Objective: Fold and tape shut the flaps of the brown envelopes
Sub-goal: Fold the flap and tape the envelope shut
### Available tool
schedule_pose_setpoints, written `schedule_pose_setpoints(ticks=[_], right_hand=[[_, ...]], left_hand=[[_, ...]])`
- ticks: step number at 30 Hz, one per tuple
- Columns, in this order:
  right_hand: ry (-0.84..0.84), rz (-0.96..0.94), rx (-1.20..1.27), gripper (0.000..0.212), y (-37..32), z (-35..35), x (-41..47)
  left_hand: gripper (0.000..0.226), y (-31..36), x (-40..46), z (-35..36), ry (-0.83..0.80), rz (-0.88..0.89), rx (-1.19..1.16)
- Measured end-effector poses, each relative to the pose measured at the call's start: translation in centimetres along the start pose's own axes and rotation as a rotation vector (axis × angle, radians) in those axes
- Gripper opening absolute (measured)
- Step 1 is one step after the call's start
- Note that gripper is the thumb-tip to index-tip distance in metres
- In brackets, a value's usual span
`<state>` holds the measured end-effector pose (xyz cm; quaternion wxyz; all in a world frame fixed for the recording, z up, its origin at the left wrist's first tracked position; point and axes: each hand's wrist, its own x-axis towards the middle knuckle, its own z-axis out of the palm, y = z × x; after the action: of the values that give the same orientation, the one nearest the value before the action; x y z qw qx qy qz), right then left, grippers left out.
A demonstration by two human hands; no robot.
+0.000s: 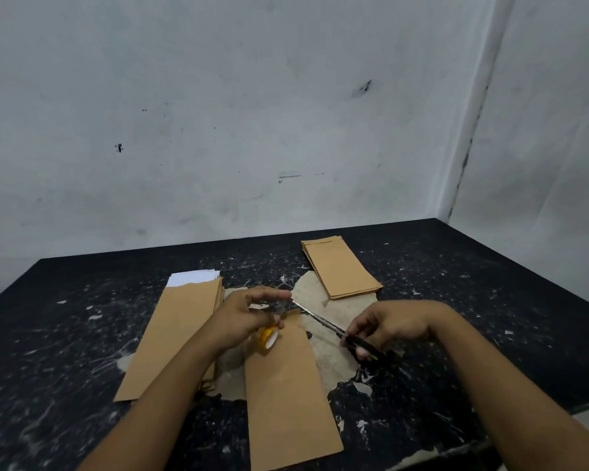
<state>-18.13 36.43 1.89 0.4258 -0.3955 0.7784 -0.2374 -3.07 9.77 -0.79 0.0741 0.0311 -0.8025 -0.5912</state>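
Left hand (249,317) pinches tape roll (268,335) at frame centre, strip drawn out; right hand (385,326) fingers curl round scissors (337,329) handles — blades at strip. Keep strip taut, snip close to roll, above folded envelope (286,385).

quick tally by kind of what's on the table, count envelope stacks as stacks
envelope stacks: 2 (left stack, far stack)
single envelope: 1
tape roll: 1, in the left hand
scissors: 1, in the right hand
total: 5

Matt brown paper envelope (288,385) lies below the left hand (242,317), which holds a glossy yellow tape roll (268,335). Shiny metal scissors (323,322) with black plastic handles sit in the right hand (388,326). The black desk (473,300) looks rough, scratched and peeling.
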Motion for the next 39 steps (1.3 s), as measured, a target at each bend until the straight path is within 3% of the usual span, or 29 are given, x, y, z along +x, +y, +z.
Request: schedule_pose_setpoints(ticks=[6, 23, 27, 34, 37, 39], right_hand=[[-0.055, 0.030, -0.128, 0.042, -1.9, 0.0, 0.6], [0.067, 0.016, -0.087, 0.040, -2.5, 0.4, 0.9], [0.101, 0.108, -0.148, 0.037, -2.9, 0.4, 0.0], [0.286, 0.457, -0.271, 0.029, -2.5, 1.1, -0.8], [0.306, 0.519, -0.314, 0.015, -3.1, 2.1, -1.0], [0.294, 0.528, -0.377, 0.018, -3.5, 2.4, -1.4]], left_hand=[[0.046, 0.0, 0.1, 0.1, 0.001, 0.010, 0.016], [0.052, 0.3, -0.3, 0.5, -0.043, -0.015, -0.039], [0.055, 0.0, 0.0, 0.2, -0.008, 0.001, 0.012], [0.054, -0.4, 0.3, 0.1, 0.080, 0.012, 0.110], [0.054, -0.4, 0.3, 0.3, 0.084, 0.007, 0.133], [0.054, -0.4, 0.2, 0.5, 0.076, 0.017, 0.127]])
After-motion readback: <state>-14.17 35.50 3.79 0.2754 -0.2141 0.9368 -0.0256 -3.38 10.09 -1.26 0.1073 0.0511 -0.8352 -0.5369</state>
